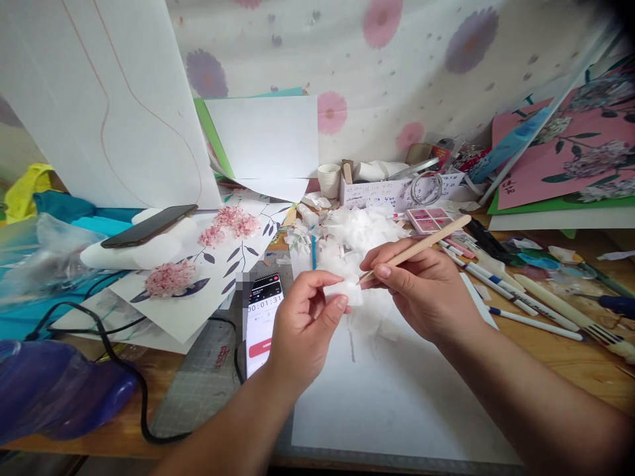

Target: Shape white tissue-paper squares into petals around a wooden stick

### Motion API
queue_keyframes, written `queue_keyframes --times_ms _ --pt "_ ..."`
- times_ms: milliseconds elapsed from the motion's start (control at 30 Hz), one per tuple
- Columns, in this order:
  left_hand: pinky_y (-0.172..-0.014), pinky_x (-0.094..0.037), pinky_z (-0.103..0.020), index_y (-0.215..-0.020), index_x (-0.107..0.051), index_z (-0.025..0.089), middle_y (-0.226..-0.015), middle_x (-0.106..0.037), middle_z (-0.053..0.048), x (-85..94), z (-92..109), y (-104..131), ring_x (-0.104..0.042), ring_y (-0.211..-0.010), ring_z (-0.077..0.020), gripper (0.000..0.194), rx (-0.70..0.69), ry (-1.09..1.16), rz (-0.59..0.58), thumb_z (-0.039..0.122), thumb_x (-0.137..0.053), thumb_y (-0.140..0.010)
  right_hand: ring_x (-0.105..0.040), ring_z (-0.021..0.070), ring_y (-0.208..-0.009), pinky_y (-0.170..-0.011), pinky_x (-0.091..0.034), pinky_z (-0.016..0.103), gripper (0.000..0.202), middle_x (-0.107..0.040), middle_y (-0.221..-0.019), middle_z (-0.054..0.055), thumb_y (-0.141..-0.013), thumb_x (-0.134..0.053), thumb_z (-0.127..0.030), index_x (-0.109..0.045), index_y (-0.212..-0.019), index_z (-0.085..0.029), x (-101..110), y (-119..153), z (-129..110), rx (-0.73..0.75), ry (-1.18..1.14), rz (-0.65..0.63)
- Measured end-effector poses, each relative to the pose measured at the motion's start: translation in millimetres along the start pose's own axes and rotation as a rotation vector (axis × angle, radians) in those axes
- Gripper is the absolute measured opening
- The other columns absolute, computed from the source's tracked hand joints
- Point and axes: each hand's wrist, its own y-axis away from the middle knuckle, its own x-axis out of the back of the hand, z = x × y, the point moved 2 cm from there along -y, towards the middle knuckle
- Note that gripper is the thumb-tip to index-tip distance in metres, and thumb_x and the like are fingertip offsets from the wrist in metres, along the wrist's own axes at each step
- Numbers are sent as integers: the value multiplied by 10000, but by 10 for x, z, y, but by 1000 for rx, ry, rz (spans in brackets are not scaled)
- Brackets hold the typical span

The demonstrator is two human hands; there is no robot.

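Between the thumb and fingers of my left hand (307,324) is a small folded piece of white tissue paper (346,291). My right hand (419,284) pinches a flat wooden stick (421,248), slanted up to the right, its lower end at the tissue piece. The right fingertips are close to that piece too; whether they touch it I cannot tell. Beneath and behind both hands lies a heap of white tissue pieces (367,228), partly hidden by the hands. White paper (387,403) covers the table below them.
Left of my hands a phone (265,317) shows a timer, on a grey cutting mat (203,390). Pink paper flowers (171,277) lie on drawn sheets, and a dark phone (149,226) rests beyond. Pens (520,297) and a pink palette (429,220) are at right. Paper cups (329,180) stand behind.
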Motion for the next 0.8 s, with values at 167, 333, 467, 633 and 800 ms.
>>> queue_keyframes --times_ms 167,333,467,633,800 --pt "-695 -487 -187 -938 -661 258 -841 -655 48 15 -58 -15 -610 -732 -74 78 133 191 -10 247 -680 -863 -679 121 -713 -698 -554 260 41 -667 -829 4 -809 -725 -165 -727 -789 -201 -5 1 11 22 -21 -39" --pt "-686 -474 -203 -890 -644 240 -795 -637 42 12 -50 -14 -577 -718 -83 92 177 284 12 253 -715 -832 -691 137 -733 -727 -568 289 35 -665 -852 10 -821 -713 -168 -726 -813 -200 -15 7 0 27 -38 -62" --pt "-673 -480 -228 -879 -627 231 -775 -625 28 -17 -26 -18 -580 -728 -108 97 216 332 -6 269 -705 -836 -700 142 -721 -728 -575 302 50 -658 -875 7 -832 -703 -167 -725 -846 -209 -9 18 -3 42 -24 -81" --pt "-655 -465 -215 -840 -638 197 -767 -615 12 -61 -8 -35 -559 -712 -106 92 287 413 -47 262 -701 -828 -679 124 -739 -709 -567 272 63 -660 -870 6 -835 -702 -163 -729 -854 -216 2 19 8 72 16 -85" --pt "-670 -449 -231 -828 -637 176 -770 -583 -2 -64 5 -30 -532 -725 -117 97 289 450 -85 265 -662 -858 -686 130 -731 -712 -572 283 54 -664 -868 6 -833 -703 -166 -725 -847 -213 0 20 3 68 6 -87"
